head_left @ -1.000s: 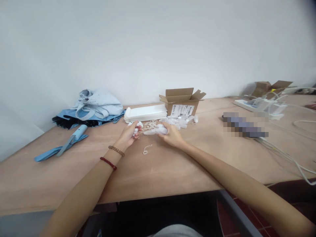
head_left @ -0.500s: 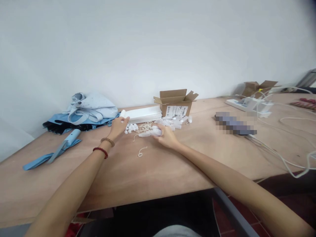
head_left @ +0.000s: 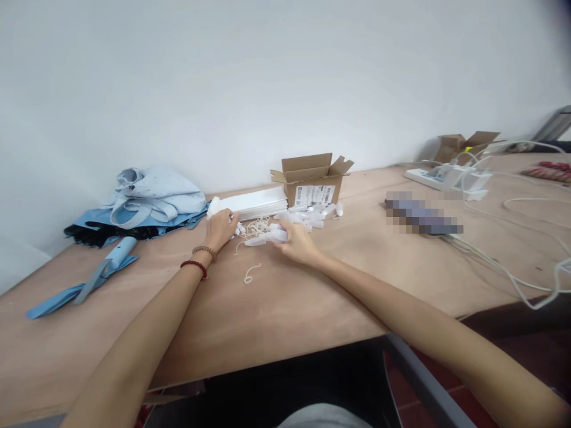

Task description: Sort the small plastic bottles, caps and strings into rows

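My left hand [head_left: 223, 229] is at the left side of the pile, its fingers curled together over small white pieces [head_left: 239, 229]. Whether it pinches one of them is hidden. Behind that hand lies a white roll-like thing [head_left: 214, 205], at the left end of a stack of flat white strips [head_left: 259, 202]. My right hand [head_left: 298, 242] is closed around a translucent plastic tube [head_left: 279, 236], low over the table. Loose cream-coloured cords [head_left: 257, 226] lie between both hands. More translucent tubes [head_left: 317, 215] are heaped behind the right hand.
An open cardboard box [head_left: 312, 184] stands behind the pile. At left are a light-blue cloth bag [head_left: 156, 196] and a blue-handled tool [head_left: 102, 267] with blue strips. A blurred-out device [head_left: 422, 217], cables and a power strip [head_left: 446, 178] lie at right. One cord [head_left: 251, 273] curls in front.
My left hand has let go of the white roll-like thing and moved right to the small white pieces. The right hand keeps its hold. The whole view has shifted slightly.
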`<state>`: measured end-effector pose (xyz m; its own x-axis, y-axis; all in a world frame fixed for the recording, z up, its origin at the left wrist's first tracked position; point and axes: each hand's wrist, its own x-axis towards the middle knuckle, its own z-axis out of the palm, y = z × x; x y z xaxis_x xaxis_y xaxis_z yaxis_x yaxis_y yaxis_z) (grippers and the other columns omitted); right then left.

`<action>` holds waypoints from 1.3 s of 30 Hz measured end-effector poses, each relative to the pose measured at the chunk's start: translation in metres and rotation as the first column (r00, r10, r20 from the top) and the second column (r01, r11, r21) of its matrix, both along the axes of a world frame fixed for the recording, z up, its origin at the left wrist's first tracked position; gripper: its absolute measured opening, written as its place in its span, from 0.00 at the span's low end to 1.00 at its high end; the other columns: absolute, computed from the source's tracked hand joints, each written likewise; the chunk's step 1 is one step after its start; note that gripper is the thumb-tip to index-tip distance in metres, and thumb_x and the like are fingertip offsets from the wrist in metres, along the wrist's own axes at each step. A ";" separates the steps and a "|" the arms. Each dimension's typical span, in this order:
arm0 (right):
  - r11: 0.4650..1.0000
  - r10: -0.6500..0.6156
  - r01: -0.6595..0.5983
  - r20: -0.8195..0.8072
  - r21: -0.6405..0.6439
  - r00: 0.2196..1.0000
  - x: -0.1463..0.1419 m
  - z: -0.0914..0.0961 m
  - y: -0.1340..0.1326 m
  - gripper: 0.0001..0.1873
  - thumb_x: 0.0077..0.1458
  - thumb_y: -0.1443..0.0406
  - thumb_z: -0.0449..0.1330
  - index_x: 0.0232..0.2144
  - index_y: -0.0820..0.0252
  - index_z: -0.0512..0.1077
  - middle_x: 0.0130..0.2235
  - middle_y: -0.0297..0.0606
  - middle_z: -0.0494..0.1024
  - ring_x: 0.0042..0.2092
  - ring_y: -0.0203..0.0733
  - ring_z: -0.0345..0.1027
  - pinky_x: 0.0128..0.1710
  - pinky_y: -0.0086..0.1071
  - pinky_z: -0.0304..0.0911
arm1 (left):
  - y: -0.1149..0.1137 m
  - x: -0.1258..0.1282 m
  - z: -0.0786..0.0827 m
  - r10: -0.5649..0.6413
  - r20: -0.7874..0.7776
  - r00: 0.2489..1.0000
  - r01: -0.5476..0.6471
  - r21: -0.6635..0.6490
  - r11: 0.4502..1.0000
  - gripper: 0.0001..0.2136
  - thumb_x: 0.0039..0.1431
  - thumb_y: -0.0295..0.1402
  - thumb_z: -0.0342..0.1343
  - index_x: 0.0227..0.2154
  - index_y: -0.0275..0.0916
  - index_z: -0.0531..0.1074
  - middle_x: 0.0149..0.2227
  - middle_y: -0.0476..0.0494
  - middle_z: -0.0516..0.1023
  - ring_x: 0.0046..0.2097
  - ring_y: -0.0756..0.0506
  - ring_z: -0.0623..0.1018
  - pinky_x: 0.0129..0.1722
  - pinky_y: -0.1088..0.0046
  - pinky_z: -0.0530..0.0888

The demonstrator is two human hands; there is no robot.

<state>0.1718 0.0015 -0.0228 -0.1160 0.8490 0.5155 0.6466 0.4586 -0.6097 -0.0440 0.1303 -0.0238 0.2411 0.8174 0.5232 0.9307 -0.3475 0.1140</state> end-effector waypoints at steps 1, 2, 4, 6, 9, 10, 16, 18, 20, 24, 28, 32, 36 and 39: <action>1.000 0.003 -0.003 0.000 -0.002 1.000 0.000 0.000 0.000 0.07 0.45 0.66 0.58 0.31 0.58 0.67 0.29 0.35 0.73 0.31 0.40 0.65 0.30 0.29 0.55 | 0.000 0.000 -0.001 0.002 0.002 1.000 -0.002 0.010 1.000 0.18 0.62 0.43 0.42 0.30 0.37 0.72 0.34 0.36 0.78 0.37 0.39 0.75 0.32 0.69 0.64; 1.000 0.007 -0.007 0.002 0.000 1.000 0.000 0.000 0.000 0.07 0.45 0.66 0.58 0.31 0.58 0.67 0.29 0.35 0.73 0.31 0.40 0.66 0.30 0.29 0.55 | 0.000 0.000 -0.002 0.003 0.002 1.000 -0.003 0.020 1.000 0.17 0.62 0.43 0.42 0.31 0.37 0.71 0.34 0.36 0.78 0.37 0.39 0.75 0.32 0.69 0.64; 1.000 0.016 -0.016 0.004 0.010 1.000 0.000 -0.001 0.000 0.07 0.45 0.66 0.58 0.32 0.59 0.67 0.30 0.35 0.74 0.31 0.40 0.66 0.30 0.29 0.55 | -0.001 0.000 -0.004 -0.002 -0.003 1.000 0.002 0.040 0.999 0.17 0.62 0.42 0.43 0.31 0.37 0.71 0.35 0.36 0.77 0.37 0.40 0.75 0.33 0.69 0.64; 1.000 0.020 -0.021 0.008 0.024 1.000 0.000 -0.001 0.000 0.07 0.45 0.67 0.58 0.31 0.59 0.67 0.30 0.35 0.74 0.32 0.40 0.66 0.30 0.29 0.55 | -0.002 0.001 -0.006 -0.026 -0.011 1.000 0.027 0.059 0.998 0.15 0.62 0.41 0.43 0.31 0.37 0.70 0.35 0.36 0.77 0.38 0.40 0.75 0.34 0.69 0.64; 1.000 0.000 -0.001 0.015 0.032 1.000 -0.001 -0.002 0.000 0.07 0.45 0.67 0.58 0.31 0.59 0.67 0.29 0.35 0.73 0.31 0.40 0.65 0.31 0.29 0.56 | -0.004 0.003 -0.008 -0.076 -0.023 0.997 0.078 0.083 0.993 0.14 0.62 0.40 0.43 0.30 0.37 0.69 0.34 0.36 0.76 0.39 0.40 0.73 0.36 0.68 0.65; 1.000 -0.004 0.003 0.017 0.031 1.000 -0.001 -0.002 0.000 0.06 0.45 0.67 0.58 0.31 0.58 0.67 0.28 0.35 0.73 0.31 0.40 0.65 0.30 0.29 0.56 | -0.004 0.003 -0.009 -0.090 -0.023 0.996 0.092 0.087 0.992 0.14 0.62 0.39 0.43 0.29 0.37 0.69 0.34 0.37 0.75 0.39 0.40 0.73 0.37 0.68 0.65; 0.999 0.003 -0.004 0.005 0.038 1.000 -0.002 -0.002 -0.001 0.08 0.44 0.67 0.58 0.32 0.59 0.68 0.29 0.36 0.74 0.31 0.41 0.65 0.31 0.30 0.56 | -0.002 0.003 -0.014 -0.166 0.049 0.985 0.164 0.054 0.985 0.12 0.61 0.35 0.43 0.26 0.38 0.67 0.34 0.35 0.74 0.42 0.38 0.70 0.43 0.63 0.65; 0.999 0.007 -0.007 -0.002 0.035 1.000 -0.001 -0.001 -0.001 0.09 0.44 0.67 0.58 0.33 0.59 0.69 0.30 0.36 0.75 0.32 0.42 0.66 0.31 0.30 0.57 | -0.001 0.003 -0.014 -0.175 0.063 0.983 0.172 0.042 0.984 0.12 0.60 0.34 0.43 0.25 0.38 0.67 0.33 0.36 0.74 0.42 0.39 0.70 0.44 0.63 0.64; 0.999 0.010 -0.010 -0.008 0.035 1.000 -0.001 0.000 -0.002 0.09 0.44 0.68 0.58 0.33 0.59 0.69 0.30 0.37 0.75 0.33 0.42 0.67 0.31 0.30 0.57 | -0.002 0.003 -0.013 -0.184 0.087 0.979 0.182 0.033 0.983 0.12 0.59 0.33 0.43 0.23 0.39 0.67 0.32 0.36 0.74 0.41 0.40 0.70 0.45 0.63 0.64; 1.000 0.010 -0.009 -0.018 0.028 1.000 0.000 0.000 -0.001 0.09 0.45 0.68 0.58 0.33 0.59 0.69 0.31 0.37 0.76 0.34 0.42 0.68 0.32 0.30 0.57 | -0.004 0.002 -0.008 -0.196 0.181 0.964 0.194 0.028 0.980 0.13 0.58 0.33 0.42 0.21 0.39 0.66 0.30 0.37 0.74 0.39 0.41 0.71 0.44 0.64 0.65; 1.000 0.008 -0.007 -0.019 0.020 1.000 0.001 -0.001 0.001 0.08 0.45 0.67 0.58 0.32 0.59 0.68 0.30 0.36 0.75 0.33 0.42 0.67 0.30 0.29 0.56 | -0.005 -0.003 -0.004 -0.185 0.331 0.925 0.191 0.014 0.982 0.15 0.58 0.35 0.40 0.21 0.39 0.68 0.28 0.41 0.76 0.36 0.43 0.73 0.41 0.68 0.66; 1.000 0.016 -0.015 -0.027 0.026 0.999 0.002 -0.001 0.001 0.07 0.46 0.67 0.58 0.32 0.59 0.68 0.30 0.37 0.75 0.33 0.41 0.67 0.31 0.29 0.56 | -0.005 -0.009 -0.002 -0.145 0.498 0.855 0.164 0.004 0.986 0.17 0.56 0.36 0.39 0.24 0.37 0.71 0.30 0.43 0.78 0.37 0.45 0.75 0.41 0.71 0.68; 0.999 -0.003 0.003 -0.015 0.032 1.000 0.001 0.001 0.001 0.05 0.45 0.66 0.58 0.28 0.59 0.66 0.28 0.36 0.74 0.31 0.40 0.66 0.30 0.28 0.55 | -0.002 -0.013 -0.002 -0.118 0.620 0.776 0.153 -0.003 0.988 0.17 0.53 0.35 0.39 0.23 0.36 0.72 0.29 0.42 0.78 0.36 0.46 0.76 0.40 0.72 0.70; 1.000 -0.014 0.014 -0.013 0.024 1.000 0.001 0.001 0.001 0.04 0.44 0.67 0.58 0.27 0.59 0.66 0.26 0.34 0.73 0.29 0.39 0.64 0.29 0.28 0.54 | 0.002 -0.015 -0.003 -0.110 0.676 0.729 0.140 0.011 0.990 0.18 0.52 0.35 0.38 0.23 0.36 0.73 0.28 0.42 0.78 0.35 0.45 0.77 0.39 0.72 0.71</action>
